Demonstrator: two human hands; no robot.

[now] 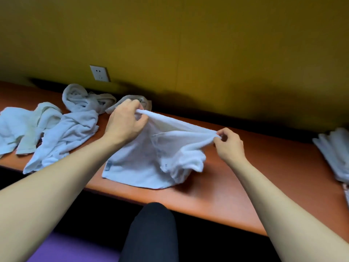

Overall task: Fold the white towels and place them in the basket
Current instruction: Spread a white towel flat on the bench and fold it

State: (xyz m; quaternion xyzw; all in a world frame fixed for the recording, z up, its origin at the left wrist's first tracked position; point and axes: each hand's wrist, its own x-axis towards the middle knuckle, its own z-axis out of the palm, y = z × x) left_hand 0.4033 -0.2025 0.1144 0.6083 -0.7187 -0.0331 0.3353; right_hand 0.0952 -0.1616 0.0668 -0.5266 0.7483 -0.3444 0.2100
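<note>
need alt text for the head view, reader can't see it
Both hands, left hand and right hand, pinch the top edge of a white terry towel lifted off an orange-brown wooden table. Crumpled white towels lie at left, a stack of folded white towels at right.

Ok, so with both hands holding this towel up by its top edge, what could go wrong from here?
Both the left hand and right hand only pinch the held towel, so a corner could slip free. Its lower part lies bunched on the table, which may leave the fold crooked. The unfolded towels lie close by and could get caught.
</note>
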